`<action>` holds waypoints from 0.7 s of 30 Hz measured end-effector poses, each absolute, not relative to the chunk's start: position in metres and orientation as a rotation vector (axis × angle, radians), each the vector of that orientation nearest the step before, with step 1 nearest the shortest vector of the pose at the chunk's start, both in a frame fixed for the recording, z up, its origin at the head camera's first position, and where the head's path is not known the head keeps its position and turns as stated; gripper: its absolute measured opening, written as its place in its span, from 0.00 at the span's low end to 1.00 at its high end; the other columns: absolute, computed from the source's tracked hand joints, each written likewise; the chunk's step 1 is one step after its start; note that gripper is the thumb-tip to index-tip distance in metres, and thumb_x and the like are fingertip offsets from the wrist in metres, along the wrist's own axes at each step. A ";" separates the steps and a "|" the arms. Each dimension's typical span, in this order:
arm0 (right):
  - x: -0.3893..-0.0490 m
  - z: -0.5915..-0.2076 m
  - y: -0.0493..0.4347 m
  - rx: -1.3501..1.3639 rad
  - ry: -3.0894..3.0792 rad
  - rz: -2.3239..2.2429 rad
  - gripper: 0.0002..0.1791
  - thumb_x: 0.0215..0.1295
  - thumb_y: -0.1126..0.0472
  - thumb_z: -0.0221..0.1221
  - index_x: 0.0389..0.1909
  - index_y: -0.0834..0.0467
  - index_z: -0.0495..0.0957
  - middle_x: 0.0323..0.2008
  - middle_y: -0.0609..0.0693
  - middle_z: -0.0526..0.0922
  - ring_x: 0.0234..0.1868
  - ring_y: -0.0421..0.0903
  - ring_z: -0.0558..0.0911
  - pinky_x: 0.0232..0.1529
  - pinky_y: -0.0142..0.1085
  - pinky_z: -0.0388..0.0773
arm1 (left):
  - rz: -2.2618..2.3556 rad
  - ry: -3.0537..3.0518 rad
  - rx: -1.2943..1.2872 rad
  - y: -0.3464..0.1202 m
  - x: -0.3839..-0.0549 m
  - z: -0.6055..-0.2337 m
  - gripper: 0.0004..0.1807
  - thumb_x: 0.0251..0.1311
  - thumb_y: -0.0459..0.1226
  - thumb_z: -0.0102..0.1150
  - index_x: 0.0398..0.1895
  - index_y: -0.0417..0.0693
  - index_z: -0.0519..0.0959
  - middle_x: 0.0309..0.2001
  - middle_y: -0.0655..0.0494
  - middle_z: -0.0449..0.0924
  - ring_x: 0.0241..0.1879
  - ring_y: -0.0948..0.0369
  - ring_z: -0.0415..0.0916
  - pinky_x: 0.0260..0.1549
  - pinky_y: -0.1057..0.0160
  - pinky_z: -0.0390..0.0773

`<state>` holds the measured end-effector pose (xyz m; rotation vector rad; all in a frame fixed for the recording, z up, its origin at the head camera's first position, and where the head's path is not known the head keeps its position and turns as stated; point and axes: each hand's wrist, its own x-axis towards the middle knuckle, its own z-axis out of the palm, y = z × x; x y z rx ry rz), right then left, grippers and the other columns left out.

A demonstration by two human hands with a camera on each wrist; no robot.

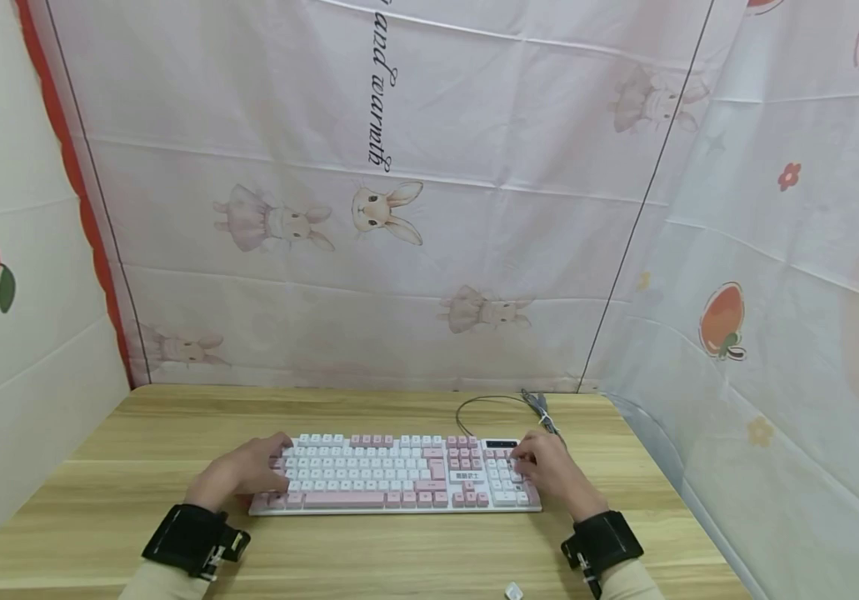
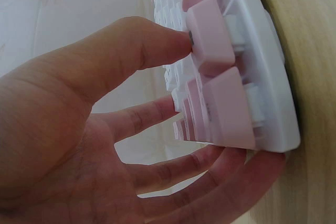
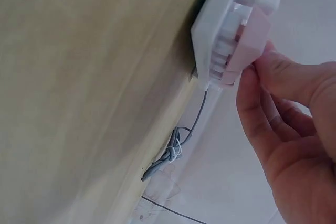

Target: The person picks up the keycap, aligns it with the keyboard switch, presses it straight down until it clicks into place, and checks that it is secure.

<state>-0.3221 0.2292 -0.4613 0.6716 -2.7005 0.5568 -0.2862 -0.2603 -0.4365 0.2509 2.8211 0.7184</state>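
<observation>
A white and pink keyboard (image 1: 365,463) lies flat on the wooden table. At its left end, my left hand (image 1: 245,471) grips the edge. The left wrist view shows the thumb on the face of a pink keycap (image 2: 211,35), while several fingers bear against the keyboard's side. Over the number pad at the right end is my right hand (image 1: 555,468). Its thumb and index finger pinch the edge of a pink keycap (image 3: 252,40) in the right wrist view, with the other fingers curled behind. The key's underside is partly hidden.
A loose white keycap (image 1: 514,591) lies near the table's front edge. Behind the keyboard's right end sits a tied bundle of grey cable (image 1: 539,407). Printed cloth (image 1: 414,275) hangs behind the table (image 1: 369,558) and along both sides.
</observation>
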 end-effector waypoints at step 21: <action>-0.326 -0.450 0.222 0.786 -2.854 0.423 0.06 0.61 0.70 0.68 0.38 0.62 0.90 0.32 0.47 0.81 0.35 0.40 0.78 0.37 0.34 0.77 | 0.724 2.818 0.231 -0.259 -0.286 -0.437 0.36 0.56 0.38 0.70 0.68 0.38 0.69 0.64 0.31 0.74 0.53 0.46 0.73 0.55 0.40 0.75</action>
